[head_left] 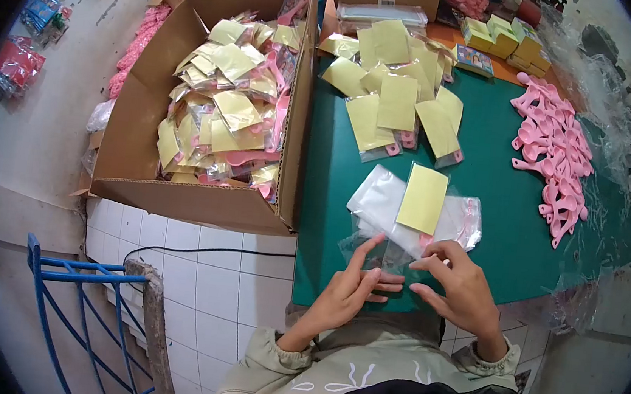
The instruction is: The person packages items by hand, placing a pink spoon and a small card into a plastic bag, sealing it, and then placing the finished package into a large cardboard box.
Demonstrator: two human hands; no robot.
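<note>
A yellow card [423,198] with a bit of pink at its lower end lies on a stack of clear plastic bags [388,196] on the green table [483,266]. Just below the stack, my left hand [356,288] has its fingers apart, the index fingertip near the lower edge of the bags. My right hand [459,287] is close by on the right, thumb and index finger apart, below the card's pink end. Nothing shows in either hand. Loose clear plastic [356,248] lies beside my left fingertips.
A large cardboard box [193,204] full of packed yellow cards and pink spoons stands at left. More yellow packets [398,102] lie beyond the bags. Pink spoons [552,144] are heaped at right, near crumpled plastic [612,150]. Small boxes [502,36] sit at the back.
</note>
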